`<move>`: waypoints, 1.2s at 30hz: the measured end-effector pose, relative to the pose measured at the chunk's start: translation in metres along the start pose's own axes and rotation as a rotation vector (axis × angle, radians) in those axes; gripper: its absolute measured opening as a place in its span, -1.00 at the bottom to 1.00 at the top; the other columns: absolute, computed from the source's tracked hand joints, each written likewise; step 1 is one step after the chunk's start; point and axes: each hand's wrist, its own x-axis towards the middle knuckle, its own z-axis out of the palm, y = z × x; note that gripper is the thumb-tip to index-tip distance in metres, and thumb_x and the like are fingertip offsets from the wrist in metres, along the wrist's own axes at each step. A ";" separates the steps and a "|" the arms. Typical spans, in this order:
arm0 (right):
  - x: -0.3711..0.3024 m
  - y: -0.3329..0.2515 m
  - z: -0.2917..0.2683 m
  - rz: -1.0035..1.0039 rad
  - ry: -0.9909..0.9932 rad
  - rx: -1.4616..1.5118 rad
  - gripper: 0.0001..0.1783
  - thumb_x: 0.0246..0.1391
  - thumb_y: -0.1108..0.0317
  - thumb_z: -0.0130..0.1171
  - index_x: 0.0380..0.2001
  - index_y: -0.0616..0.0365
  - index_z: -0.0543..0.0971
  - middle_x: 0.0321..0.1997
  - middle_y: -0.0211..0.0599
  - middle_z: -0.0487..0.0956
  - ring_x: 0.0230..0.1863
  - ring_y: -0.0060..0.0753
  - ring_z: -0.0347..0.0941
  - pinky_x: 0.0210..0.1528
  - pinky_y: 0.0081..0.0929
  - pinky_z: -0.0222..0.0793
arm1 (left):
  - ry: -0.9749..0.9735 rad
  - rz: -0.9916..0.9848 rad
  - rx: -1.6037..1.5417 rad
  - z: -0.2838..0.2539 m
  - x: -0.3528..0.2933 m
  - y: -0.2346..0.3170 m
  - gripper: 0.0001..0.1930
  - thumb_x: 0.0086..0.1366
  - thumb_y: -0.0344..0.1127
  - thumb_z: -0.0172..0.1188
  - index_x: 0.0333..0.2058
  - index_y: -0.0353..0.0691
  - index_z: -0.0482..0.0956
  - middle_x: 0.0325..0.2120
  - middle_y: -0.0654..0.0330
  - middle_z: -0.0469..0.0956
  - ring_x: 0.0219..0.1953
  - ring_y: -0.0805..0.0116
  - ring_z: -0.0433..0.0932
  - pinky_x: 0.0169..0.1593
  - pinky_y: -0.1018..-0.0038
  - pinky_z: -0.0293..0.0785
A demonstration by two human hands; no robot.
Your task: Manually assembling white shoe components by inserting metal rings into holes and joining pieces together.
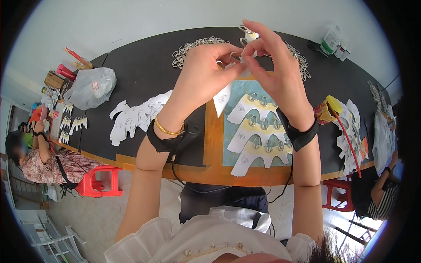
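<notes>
My left hand (202, 74) and my right hand (280, 72) are raised over the far side of the table, fingertips close together. Both pinch a white paper cutout (222, 101), whose end hangs down below my left fingers. A metal ring (235, 57) shows between the fingertips; the fingers partly cover it. Under my right wrist, a row of similar paper cutouts (242, 163) lies on a teal mat (239, 86). Those pieces have yellowish upper edges with oval metal rings standing along them. Beyond my hands are heaps of metal rings (186, 51).
To the left lie overlapping white cutouts (131, 120) and a plastic bag (93, 87). On the right stand a yellow-topped container (325, 111) with a red stick (348, 142) and more cutouts. Bottles (331, 41) stand far right. Co-workers sit at both sides, near red stools (100, 182).
</notes>
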 end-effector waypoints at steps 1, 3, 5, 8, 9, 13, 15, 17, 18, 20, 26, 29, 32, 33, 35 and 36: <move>-0.001 0.000 -0.001 0.001 0.001 -0.001 -0.37 -0.14 0.67 0.18 0.06 -0.07 0.45 -0.46 -0.40 0.48 -0.36 -0.39 0.43 -0.29 -0.46 0.42 | 0.008 0.008 0.016 0.001 0.000 0.000 -0.79 0.12 -0.40 0.27 -0.24 -0.28 0.61 -0.53 0.33 0.55 -0.47 0.60 0.39 -0.37 0.61 0.31; -0.002 0.001 -0.002 -0.079 0.003 -0.130 -0.40 -0.15 0.66 0.17 0.03 -0.05 0.46 -0.48 -0.41 0.45 -0.40 -0.38 0.39 -0.29 -0.46 0.39 | -0.002 0.009 0.035 0.002 0.000 0.002 -0.78 0.12 -0.40 0.26 -0.23 -0.28 0.61 -0.53 0.32 0.55 -0.47 0.59 0.39 -0.37 0.61 0.31; -0.002 0.002 0.002 -0.112 0.010 -0.146 -0.40 -0.15 0.66 0.17 0.02 -0.05 0.47 -0.49 -0.42 0.44 -0.41 -0.38 0.37 -0.29 -0.46 0.37 | -0.009 0.008 0.055 0.001 -0.001 0.002 -0.78 0.13 -0.39 0.26 -0.22 -0.27 0.60 -0.53 0.32 0.55 -0.47 0.58 0.38 -0.37 0.61 0.32; -0.002 0.001 0.001 -0.133 0.006 -0.163 -0.40 -0.17 0.66 0.18 0.01 -0.05 0.47 -0.50 -0.43 0.43 -0.42 -0.38 0.36 -0.27 -0.46 0.35 | -0.026 0.042 0.133 -0.001 -0.002 0.002 -0.77 0.15 -0.39 0.24 -0.20 -0.27 0.60 -0.53 0.31 0.54 -0.48 0.56 0.37 -0.38 0.61 0.31; -0.002 0.001 -0.001 -0.120 -0.003 -0.164 -0.39 -0.18 0.65 0.19 0.02 -0.06 0.48 -0.50 -0.44 0.42 -0.41 -0.38 0.36 -0.26 -0.46 0.35 | -0.036 0.069 0.085 -0.001 -0.002 0.001 -0.78 0.18 -0.37 0.23 -0.20 -0.28 0.60 -0.53 0.31 0.54 -0.49 0.56 0.37 -0.38 0.60 0.31; 0.000 -0.003 -0.005 -0.088 -0.027 -0.158 -0.38 -0.20 0.63 0.22 0.02 -0.07 0.49 -0.51 -0.44 0.42 -0.41 -0.39 0.37 -0.26 -0.46 0.36 | -0.105 -0.026 -0.031 -0.003 -0.001 -0.002 -0.77 0.26 -0.30 0.19 -0.21 -0.34 0.60 -0.53 0.31 0.55 -0.50 0.58 0.37 -0.39 0.60 0.31; 0.000 -0.002 -0.003 -0.072 0.024 -0.123 -0.35 -0.20 0.65 0.21 0.04 -0.10 0.49 -0.51 -0.39 0.41 -0.40 -0.35 0.36 -0.28 -0.44 0.36 | -0.084 -0.004 -0.058 -0.001 0.002 -0.004 -0.77 0.27 -0.30 0.18 -0.22 -0.36 0.61 -0.52 0.31 0.56 -0.49 0.59 0.38 -0.39 0.62 0.32; 0.001 0.001 -0.005 -0.076 0.021 -0.150 -0.32 -0.17 0.61 0.23 0.11 -0.08 0.43 -0.48 -0.38 0.45 -0.38 -0.38 0.39 -0.21 -0.45 0.37 | -0.061 0.017 -0.083 -0.001 0.003 -0.007 -0.76 0.28 -0.29 0.16 -0.23 -0.37 0.61 -0.51 0.32 0.56 -0.49 0.61 0.38 -0.39 0.63 0.32; 0.001 0.002 -0.007 -0.079 0.018 -0.179 -0.27 -0.14 0.58 0.25 0.18 -0.05 0.36 -0.45 -0.36 0.49 -0.37 -0.40 0.43 -0.15 -0.45 0.39 | -0.074 -0.012 -0.132 -0.001 0.004 -0.008 -0.77 0.27 -0.30 0.16 -0.23 -0.35 0.62 -0.50 0.33 0.57 -0.48 0.63 0.39 -0.40 0.65 0.31; 0.000 0.004 -0.010 -0.058 0.047 -0.158 -0.24 -0.10 0.58 0.27 0.23 0.00 0.30 -0.38 -0.39 0.50 -0.33 -0.47 0.43 -0.15 -0.51 0.39 | -0.092 -0.038 -0.187 0.001 0.004 -0.010 -0.79 0.27 -0.32 0.16 -0.23 -0.34 0.62 -0.49 0.33 0.57 -0.48 0.65 0.40 -0.40 0.66 0.31; 0.006 -0.016 -0.025 0.318 0.015 0.120 -0.05 0.09 0.53 0.19 0.39 0.06 -0.16 -0.35 -0.27 0.53 -0.32 -0.56 0.46 -0.23 -0.64 0.40 | -0.036 -0.060 -0.439 0.003 0.004 -0.010 -0.85 0.26 -0.37 0.13 -0.30 -0.33 0.58 -0.46 0.33 0.56 -0.44 0.67 0.44 -0.37 0.69 0.32; 0.004 -0.010 -0.017 0.423 0.048 0.305 -0.04 0.07 0.55 0.20 0.39 0.07 -0.17 -0.37 -0.28 0.50 -0.36 -0.59 0.44 -0.28 -0.63 0.40 | 0.023 0.018 -0.488 0.007 0.006 -0.014 -0.86 0.26 -0.38 0.11 -0.32 -0.33 0.57 -0.44 0.32 0.56 -0.40 0.67 0.45 -0.33 0.69 0.33; 0.004 -0.017 -0.006 0.483 0.078 0.464 -0.04 0.08 0.58 0.17 0.39 0.07 -0.18 -0.38 -0.29 0.49 -0.35 -0.60 0.43 -0.31 -0.62 0.40 | 0.057 0.048 -0.508 0.009 0.007 -0.016 -0.86 0.24 -0.34 0.17 -0.35 -0.31 0.57 -0.53 0.36 0.52 -0.49 0.70 0.41 -0.44 0.71 0.28; 0.004 -0.022 -0.003 0.514 0.093 0.506 -0.04 0.08 0.59 0.16 0.39 0.07 -0.19 -0.38 -0.30 0.49 -0.34 -0.60 0.43 -0.31 -0.63 0.41 | 0.064 0.042 -0.536 0.009 0.006 -0.015 -0.86 0.23 -0.34 0.18 -0.35 -0.31 0.57 -0.53 0.35 0.53 -0.48 0.69 0.43 -0.43 0.70 0.30; 0.007 -0.030 -0.006 0.564 0.111 0.588 -0.03 0.08 0.59 0.16 0.39 0.06 -0.20 -0.38 -0.30 0.49 -0.34 -0.59 0.44 -0.31 -0.63 0.41 | 0.075 0.037 -0.563 0.009 0.005 -0.014 -0.87 0.23 -0.35 0.18 -0.36 -0.31 0.58 -0.53 0.34 0.53 -0.47 0.67 0.44 -0.42 0.70 0.31; 0.009 -0.032 -0.006 0.616 0.129 0.668 -0.02 0.07 0.60 0.16 0.39 0.05 -0.21 -0.38 -0.30 0.49 -0.34 -0.59 0.44 -0.30 -0.64 0.42 | 0.141 0.123 -0.430 0.009 0.005 -0.015 -0.86 0.22 -0.36 0.19 -0.36 -0.32 0.58 -0.53 0.33 0.54 -0.47 0.65 0.45 -0.40 0.69 0.33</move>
